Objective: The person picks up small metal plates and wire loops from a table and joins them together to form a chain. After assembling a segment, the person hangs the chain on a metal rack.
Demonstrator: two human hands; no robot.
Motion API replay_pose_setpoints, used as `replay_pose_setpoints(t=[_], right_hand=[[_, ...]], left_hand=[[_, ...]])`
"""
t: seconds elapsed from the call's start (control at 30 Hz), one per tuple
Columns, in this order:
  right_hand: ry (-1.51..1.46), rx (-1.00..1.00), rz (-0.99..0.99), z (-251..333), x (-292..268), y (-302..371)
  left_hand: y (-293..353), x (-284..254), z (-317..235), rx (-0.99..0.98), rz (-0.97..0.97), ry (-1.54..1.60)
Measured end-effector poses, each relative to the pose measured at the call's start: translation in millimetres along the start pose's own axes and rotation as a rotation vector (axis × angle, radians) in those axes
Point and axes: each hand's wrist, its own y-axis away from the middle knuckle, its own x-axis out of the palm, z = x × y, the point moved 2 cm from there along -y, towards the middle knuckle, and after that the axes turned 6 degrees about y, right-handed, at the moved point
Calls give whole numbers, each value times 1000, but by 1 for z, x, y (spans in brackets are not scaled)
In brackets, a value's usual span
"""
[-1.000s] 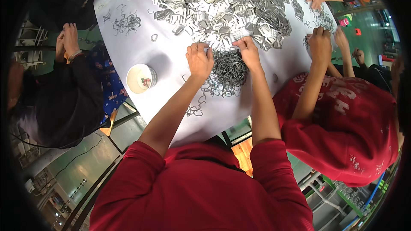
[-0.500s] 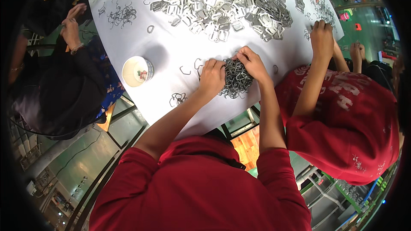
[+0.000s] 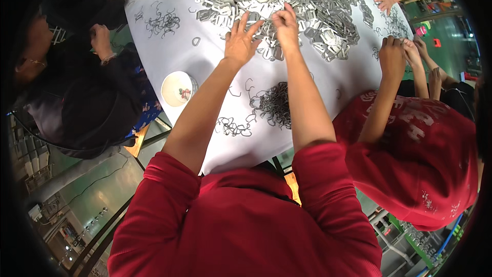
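Note:
Both my arms reach forward to the near edge of a large heap of flat grey metal buckle frames [image 3: 328, 33]. My left hand [image 3: 241, 43] hovers at the heap's near left edge, fingers spread, with nothing seen in it. My right hand [image 3: 287, 26] is over the frames, its fingers part bent but apart; I see nothing gripped in it. Nearer to me lies a tangled mound of dark bent wire hooks [image 3: 277, 105], partly covered by my right forearm. A smaller scatter of hooks [image 3: 234, 126] sits to its left.
A white round tub [image 3: 171, 95] with small coloured bits stands at the left on the white tabletop [image 3: 215, 156]. Another group of hooks [image 3: 163, 23] lies far left. Co-workers sit on both sides; a co-worker's hand [image 3: 392, 51] is at the right edge.
My two hands have left the mound of wire hooks and moved forward to the buckle heap. The left hand's fingers have spread. Co-workers' hands at both sides have shifted.

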Motion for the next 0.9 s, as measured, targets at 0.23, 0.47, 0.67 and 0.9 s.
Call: replay_pose_setpoints(t=[0.23,0.47,0.67,0.9], right_hand=[[198,-151,287,29,4,50],[-87,97,167,46,-57,77],[5,320,114,78,-99,124],[-209,510,112,96,-101,187]], left_hand=[[77,-16,3,-152,-286,-79],[179,18,-29,50,-64,166],[130,-3,-15,170,-251,164],[60,-24,25,111,299,-187]])
